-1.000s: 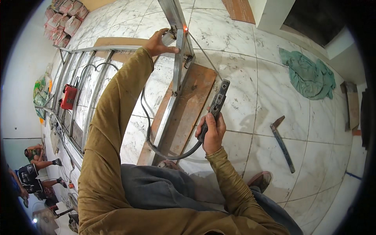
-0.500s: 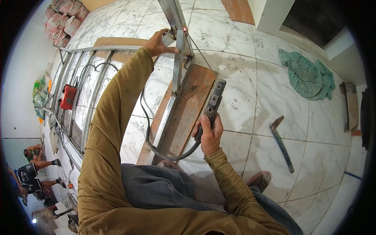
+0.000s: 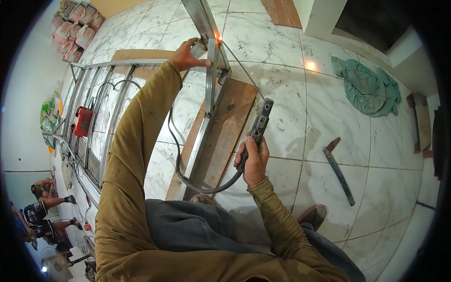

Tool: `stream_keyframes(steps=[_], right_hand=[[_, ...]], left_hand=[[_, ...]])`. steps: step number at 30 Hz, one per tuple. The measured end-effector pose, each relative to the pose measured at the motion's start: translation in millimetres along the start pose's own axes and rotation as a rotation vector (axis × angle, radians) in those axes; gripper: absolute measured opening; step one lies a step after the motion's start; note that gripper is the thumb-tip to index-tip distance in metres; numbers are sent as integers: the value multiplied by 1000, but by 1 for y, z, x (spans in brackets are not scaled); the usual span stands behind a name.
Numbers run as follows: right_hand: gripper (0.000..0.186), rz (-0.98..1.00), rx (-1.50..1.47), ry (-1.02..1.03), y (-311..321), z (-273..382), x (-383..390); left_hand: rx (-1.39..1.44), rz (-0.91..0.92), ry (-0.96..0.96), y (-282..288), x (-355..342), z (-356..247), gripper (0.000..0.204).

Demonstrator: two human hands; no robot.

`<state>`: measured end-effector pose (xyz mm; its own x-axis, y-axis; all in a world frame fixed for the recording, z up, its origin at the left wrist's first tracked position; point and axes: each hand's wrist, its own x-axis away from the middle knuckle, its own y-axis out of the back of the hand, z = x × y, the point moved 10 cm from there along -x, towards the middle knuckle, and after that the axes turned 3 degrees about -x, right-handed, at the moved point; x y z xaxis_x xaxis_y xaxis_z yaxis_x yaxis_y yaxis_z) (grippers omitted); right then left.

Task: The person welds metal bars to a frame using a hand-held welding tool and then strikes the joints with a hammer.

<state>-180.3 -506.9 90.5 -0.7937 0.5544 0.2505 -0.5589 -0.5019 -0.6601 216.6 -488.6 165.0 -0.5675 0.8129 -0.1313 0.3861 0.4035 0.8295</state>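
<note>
My right hand (image 3: 255, 162) is wrapped round a black welding electrode holder (image 3: 261, 123), whose thin electrode (image 3: 240, 69) reaches up and left to a metal joint. An orange glow shows where the rod's tip meets the steel. My left hand (image 3: 186, 57) grips the short steel tube piece (image 3: 211, 70) near that joint, thumb laid across it. This piece stands between a larger steel tube (image 3: 198, 19) and a long steel tube (image 3: 197, 155) lying over a brown board (image 3: 237, 105). A black cable (image 3: 206, 190) loops from the holder's lower end.
A steel frame with rungs (image 3: 112, 122) lies left, with a red welding machine (image 3: 83, 121) beside it. Rightward on the tiles are a hammer (image 3: 339, 174) and a green cloth (image 3: 369, 89). Stacked sacks (image 3: 77, 28) stand far left; people (image 3: 44, 202) sit at the left edge.
The glow at the electrode's tip has grown brighter, and a bright reflection now shows on the tiles. My right hand and the holder have shifted slightly; both hands keep their grips.
</note>
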Motion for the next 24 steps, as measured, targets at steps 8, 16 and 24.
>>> stream_keyframes(steps=[8, 16, 24], right_hand=[[23, -8, 17, 7, -5, 5, -2], [26, -40, 72, -36, 21, -12, -8], [23, -22, 23, -26, -2, -1, -6]], left_hand=[[-75, -12, 34, 1, 2, -6, 126], [-39, 40, 22, -8, 0, -16, 111], [162, 186, 7, -6, 10, -58, 105]])
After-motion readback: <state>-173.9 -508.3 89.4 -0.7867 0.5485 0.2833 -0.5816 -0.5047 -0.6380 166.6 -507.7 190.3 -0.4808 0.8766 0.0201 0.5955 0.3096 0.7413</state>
